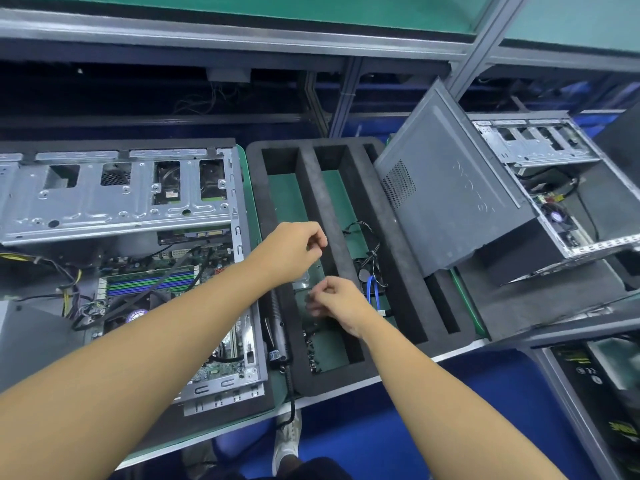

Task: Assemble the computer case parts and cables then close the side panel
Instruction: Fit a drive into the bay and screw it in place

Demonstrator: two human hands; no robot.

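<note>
The open computer case (121,237) lies on its side at the left, showing its motherboard and cables. Its grey side panel (450,202) leans tilted over the right end of a black foam tray (401,244). Both hands hover over the tray's left compartment, where small black screws (311,351) lie. My left hand (294,249) has curled fingers and pinches a small dark screw between thumb and forefinger. My right hand (334,299), just below it, is also curled and seems to pinch a small screw. Motion blur hides the detail.
A black electric screwdriver (278,327) with a coiled cord lies between the case and the tray. A fan with a blue cable (372,278) sits in the tray's middle compartment. A second open case (554,188) stands at the right. The bench edge runs close to my body.
</note>
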